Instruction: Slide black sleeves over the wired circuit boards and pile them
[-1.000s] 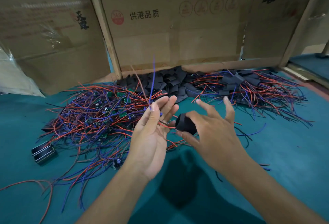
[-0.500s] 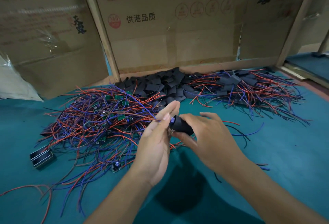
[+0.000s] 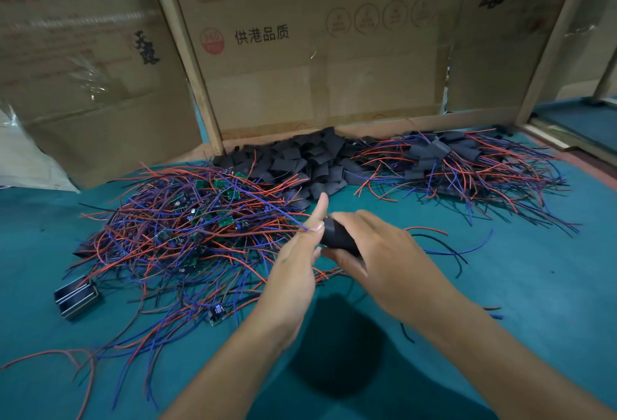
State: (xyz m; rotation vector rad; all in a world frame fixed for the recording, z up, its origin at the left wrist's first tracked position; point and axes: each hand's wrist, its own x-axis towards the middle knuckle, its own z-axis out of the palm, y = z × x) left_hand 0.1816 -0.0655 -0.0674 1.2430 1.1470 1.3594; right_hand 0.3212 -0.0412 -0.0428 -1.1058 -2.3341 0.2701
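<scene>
Two hands on black sleeve, wire tangle beside

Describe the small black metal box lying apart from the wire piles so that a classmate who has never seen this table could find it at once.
Start at the big tangle of red and blue wires with green circuit boards on the left of the teal table. Move to its lower left edge: the small black box-shaped metal part lies there alone. Unlike the soft black sleeves heaped by the cardboard wall, it is rigid, ribbed and shiny-edged.

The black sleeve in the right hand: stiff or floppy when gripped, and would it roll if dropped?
The black sleeve probably squashes easily: spares in the sleeve pile lie flattened and creased. Likely light. The right hand rounds it, but released it would probably lie flat, not roll.
</scene>
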